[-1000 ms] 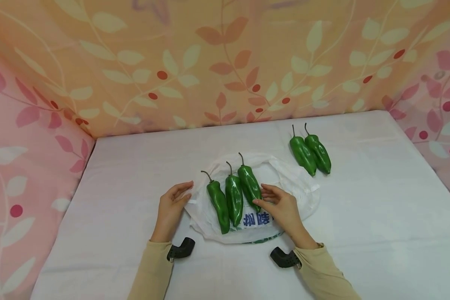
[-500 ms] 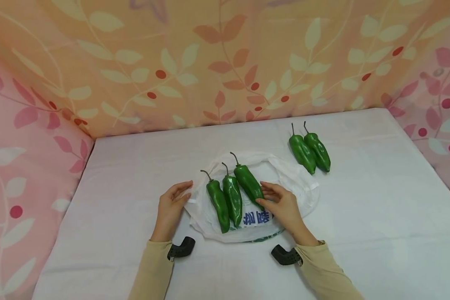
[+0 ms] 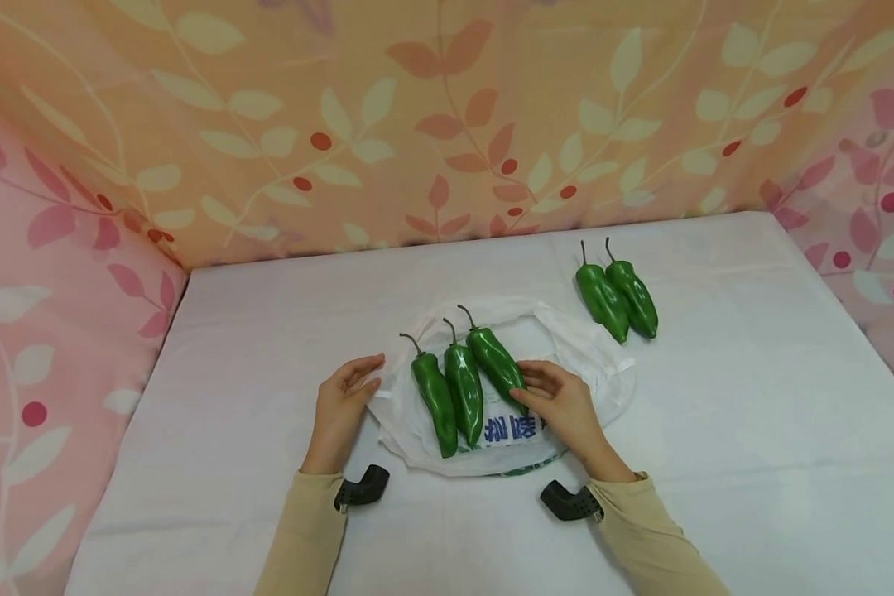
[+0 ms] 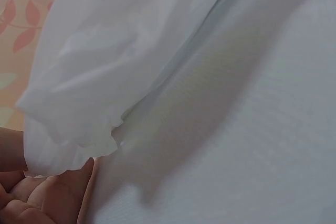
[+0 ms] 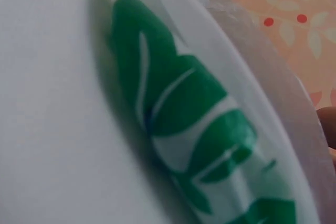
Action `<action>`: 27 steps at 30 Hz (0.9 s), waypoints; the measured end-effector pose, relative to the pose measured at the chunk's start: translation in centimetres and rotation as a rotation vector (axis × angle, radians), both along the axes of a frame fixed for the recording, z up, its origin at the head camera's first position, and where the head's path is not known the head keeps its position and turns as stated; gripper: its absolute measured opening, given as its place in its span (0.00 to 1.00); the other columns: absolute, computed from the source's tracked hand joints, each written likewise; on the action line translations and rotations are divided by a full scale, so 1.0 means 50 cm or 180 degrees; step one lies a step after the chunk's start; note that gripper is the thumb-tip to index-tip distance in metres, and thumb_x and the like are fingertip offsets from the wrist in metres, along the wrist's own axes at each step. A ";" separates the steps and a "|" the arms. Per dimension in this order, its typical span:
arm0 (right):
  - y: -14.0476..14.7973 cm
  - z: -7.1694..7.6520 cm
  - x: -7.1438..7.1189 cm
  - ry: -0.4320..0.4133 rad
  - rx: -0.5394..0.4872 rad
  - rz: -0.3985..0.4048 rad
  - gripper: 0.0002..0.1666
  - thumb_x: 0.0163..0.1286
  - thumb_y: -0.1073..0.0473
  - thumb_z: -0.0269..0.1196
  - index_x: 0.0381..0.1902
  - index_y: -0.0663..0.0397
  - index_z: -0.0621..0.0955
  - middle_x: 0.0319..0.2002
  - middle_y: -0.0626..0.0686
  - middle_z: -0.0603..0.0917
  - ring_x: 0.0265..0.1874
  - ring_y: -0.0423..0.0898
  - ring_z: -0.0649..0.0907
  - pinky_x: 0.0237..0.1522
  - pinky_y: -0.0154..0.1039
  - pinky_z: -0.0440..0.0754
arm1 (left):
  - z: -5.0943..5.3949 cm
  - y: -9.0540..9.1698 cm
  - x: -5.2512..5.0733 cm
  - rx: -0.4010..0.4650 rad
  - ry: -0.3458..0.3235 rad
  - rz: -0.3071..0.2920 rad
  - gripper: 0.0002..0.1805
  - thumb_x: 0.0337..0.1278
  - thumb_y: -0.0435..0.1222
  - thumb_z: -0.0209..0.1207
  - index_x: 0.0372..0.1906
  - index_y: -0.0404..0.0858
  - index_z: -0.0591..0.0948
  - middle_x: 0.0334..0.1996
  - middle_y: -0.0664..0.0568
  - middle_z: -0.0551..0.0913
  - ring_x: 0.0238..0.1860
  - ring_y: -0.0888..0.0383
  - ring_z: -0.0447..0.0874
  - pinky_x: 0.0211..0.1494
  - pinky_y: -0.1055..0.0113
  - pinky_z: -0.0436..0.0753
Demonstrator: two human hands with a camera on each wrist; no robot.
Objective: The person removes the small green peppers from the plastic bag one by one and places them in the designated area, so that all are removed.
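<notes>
A crumpled white plastic bag [image 3: 592, 356] with blue lettering and green print lies on the table, with three long green peppers on it: a left one [image 3: 435, 401], a middle one [image 3: 463, 385] and a right one [image 3: 492, 356]. My left hand [image 3: 338, 406] pinches the bag's left edge; in the left wrist view the bag's rim [image 4: 79, 150] passes between its fingers. My right hand [image 3: 562, 406] pinches the lower end of the right pepper, thumb in front, fingers behind. The right wrist view mostly has the bag's green leaf print [image 5: 194, 119]; that hand is nearly out of frame.
Two more green peppers, one [image 3: 600, 302] beside another [image 3: 633, 300], lie at the back right of the white-covered table [image 3: 752, 397]. Leaf-patterned cloth [image 3: 447, 124] hangs behind and at both sides. A black camera mount [image 3: 572, 501] juts inward from each wrist.
The right pepper's stem end has swung left while its lower end shifted slightly right with my right hand. The middle pepper has tilted a little left. My left hand stays at the bag's edge.
</notes>
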State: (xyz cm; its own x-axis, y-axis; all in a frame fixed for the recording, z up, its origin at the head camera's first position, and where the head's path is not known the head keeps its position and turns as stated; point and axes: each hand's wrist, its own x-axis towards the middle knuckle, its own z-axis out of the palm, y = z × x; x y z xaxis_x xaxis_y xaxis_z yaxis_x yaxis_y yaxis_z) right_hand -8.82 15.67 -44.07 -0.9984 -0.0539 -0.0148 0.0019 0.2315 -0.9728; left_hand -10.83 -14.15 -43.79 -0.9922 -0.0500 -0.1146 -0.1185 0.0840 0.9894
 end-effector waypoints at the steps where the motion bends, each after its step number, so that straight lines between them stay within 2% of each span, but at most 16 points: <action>1: 0.000 0.001 -0.001 -0.0044 -0.0016 -0.0026 0.25 0.57 0.68 0.68 0.54 0.67 0.77 0.51 0.65 0.80 0.50 0.56 0.81 0.46 0.32 0.80 | 0.001 0.000 0.000 -0.0003 -0.0001 -0.0008 0.18 0.60 0.23 0.55 0.55 0.31 0.76 0.56 0.44 0.78 0.58 0.58 0.74 0.57 0.77 0.72; 14: 0.005 0.000 -0.003 -0.0247 -0.0325 -0.0200 0.23 0.60 0.66 0.66 0.54 0.67 0.78 0.54 0.62 0.79 0.51 0.53 0.80 0.46 0.28 0.78 | 0.001 0.002 0.000 -0.0062 -0.0054 0.0033 0.18 0.60 0.23 0.55 0.55 0.31 0.76 0.56 0.44 0.78 0.59 0.56 0.73 0.55 0.79 0.72; 23: 0.005 -0.004 -0.001 -0.0079 -0.0050 -0.0117 0.26 0.59 0.61 0.69 0.54 0.63 0.78 0.52 0.59 0.80 0.49 0.51 0.81 0.45 0.30 0.80 | -0.003 0.001 -0.003 0.0013 0.0054 0.0025 0.18 0.59 0.22 0.54 0.55 0.31 0.76 0.56 0.43 0.78 0.59 0.56 0.74 0.57 0.77 0.72; 27: 0.002 -0.005 -0.002 0.0006 0.0055 -0.0070 0.28 0.56 0.62 0.71 0.55 0.64 0.77 0.53 0.61 0.80 0.51 0.53 0.80 0.47 0.31 0.79 | 0.001 0.001 -0.002 0.0027 0.0023 0.0017 0.18 0.59 0.22 0.55 0.55 0.30 0.76 0.56 0.43 0.78 0.59 0.57 0.74 0.57 0.77 0.72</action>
